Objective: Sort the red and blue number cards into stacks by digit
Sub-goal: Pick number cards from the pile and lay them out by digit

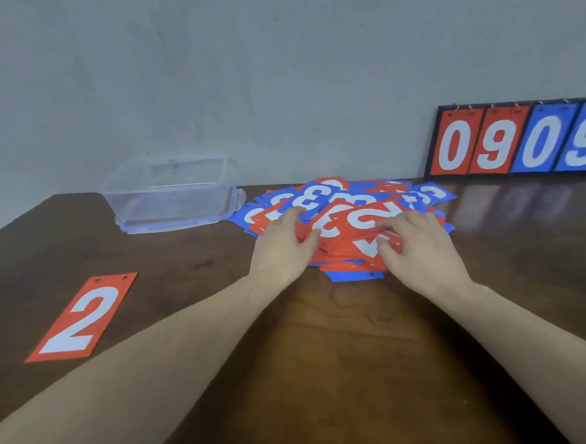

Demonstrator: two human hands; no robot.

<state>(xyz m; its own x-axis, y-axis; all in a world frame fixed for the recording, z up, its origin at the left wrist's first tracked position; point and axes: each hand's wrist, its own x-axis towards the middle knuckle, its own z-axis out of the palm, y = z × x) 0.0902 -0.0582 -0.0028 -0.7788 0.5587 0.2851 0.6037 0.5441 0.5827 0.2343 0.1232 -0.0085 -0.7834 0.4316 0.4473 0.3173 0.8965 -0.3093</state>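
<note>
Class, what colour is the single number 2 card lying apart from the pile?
Red, with a white digit: the number 2 card, seen in the head view.

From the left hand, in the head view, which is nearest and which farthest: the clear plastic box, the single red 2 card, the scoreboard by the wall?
From the left hand:
1. Clear plastic box, left of it.
2. Red 2 card, near left.
3. Scoreboard, far right, against the wall.
</note>
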